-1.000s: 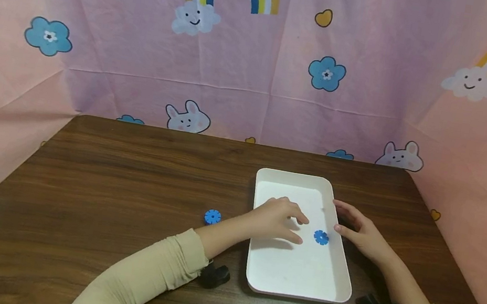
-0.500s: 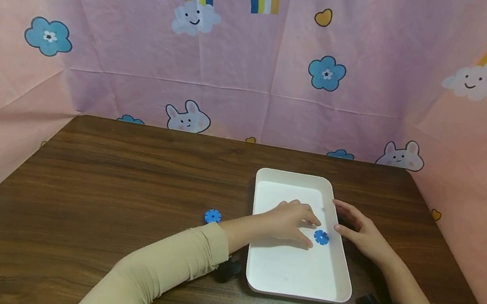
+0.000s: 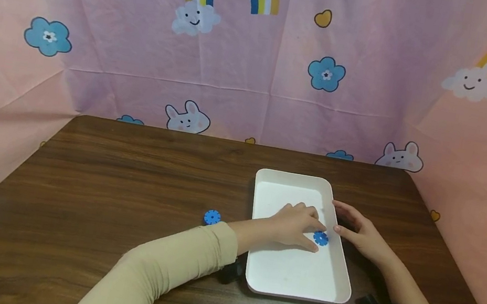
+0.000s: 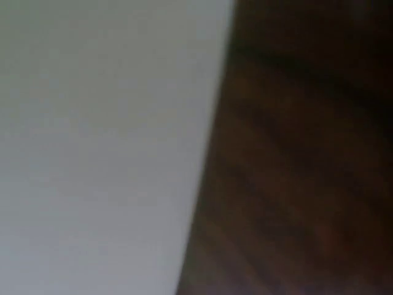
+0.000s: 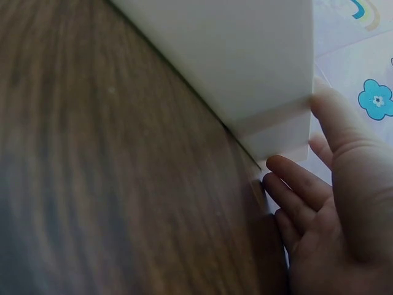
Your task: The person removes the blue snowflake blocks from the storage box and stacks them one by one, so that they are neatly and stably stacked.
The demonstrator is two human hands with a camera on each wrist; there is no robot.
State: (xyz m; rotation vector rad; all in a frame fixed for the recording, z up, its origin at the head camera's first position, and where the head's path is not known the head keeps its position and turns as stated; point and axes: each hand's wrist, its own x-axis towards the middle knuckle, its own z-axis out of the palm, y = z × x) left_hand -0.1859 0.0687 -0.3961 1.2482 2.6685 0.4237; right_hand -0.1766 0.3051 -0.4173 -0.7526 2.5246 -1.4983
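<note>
A blue notched disc [image 3: 320, 238] lies flat in the white tray [image 3: 285, 281], near its right wall. My left hand [image 3: 291, 226] reaches over the tray's left side. Its index fingertip is at the disc's far edge, and the thumb tip is just on the near side, with a gap; whether the index finger touches cannot be made out. My right hand [image 3: 361, 236] rests against the tray's right wall, fingers relaxed. In the right wrist view, that hand's thumb [image 5: 341, 126] is at the wall's top edge and the other fingers lie along its outside. The left wrist view shows only blurred tray wall and tabletop.
Another blue notched disc [image 3: 212, 217] sits on the brown wooden table [image 3: 134, 177], left of the tray and just beyond the left sleeve [image 3: 179, 253]. A printed cloth [image 3: 238, 66] hangs behind the table and along its sides.
My left hand has moved right across the tray, from short of the disc to having finger and thumb at it. The right hand, the tray and both discs have stayed put.
</note>
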